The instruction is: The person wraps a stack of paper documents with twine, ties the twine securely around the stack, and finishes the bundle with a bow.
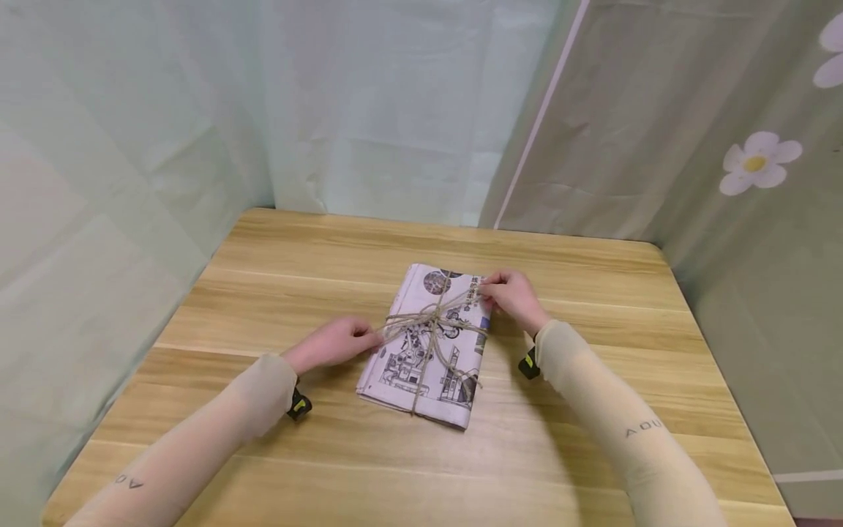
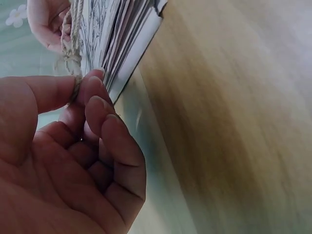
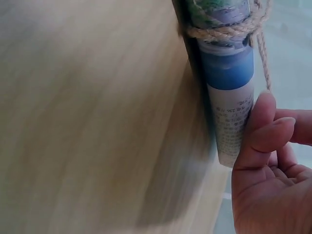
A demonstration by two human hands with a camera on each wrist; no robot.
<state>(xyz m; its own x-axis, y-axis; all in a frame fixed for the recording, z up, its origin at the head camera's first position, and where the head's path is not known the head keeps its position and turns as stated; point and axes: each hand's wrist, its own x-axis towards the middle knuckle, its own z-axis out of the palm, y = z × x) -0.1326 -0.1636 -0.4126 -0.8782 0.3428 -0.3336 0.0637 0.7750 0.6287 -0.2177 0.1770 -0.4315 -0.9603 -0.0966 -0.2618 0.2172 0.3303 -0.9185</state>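
A folded bundle of newspapers point(image 1: 395, 373) lies on the wooden table, bound both ways with jute twine point(image 1: 421, 366) that crosses in a bow near its middle. At the bundle's left edge my left hand point(image 1: 339, 342) pinches a piece of the twine between thumb and fingertips, as the left wrist view shows up close. My right hand point(image 1: 516, 298) is at the upper right edge and pinches another piece of the twine, stretched out from the knot. In the right wrist view the folded newspaper edge point(image 3: 229, 112) stands right beside the fingers. A loose twine end trails over the lower right of the bundle.
The light wooden table point(image 1: 276, 256) has rounded corners and reaches back to hanging curtains point(image 1: 408, 110). On the right, a grey-brown curtain carries white flowers point(image 1: 757, 162). A black strap device point(image 1: 299, 404) is worn at each wrist, below the long pale sleeves point(image 1: 204, 432).
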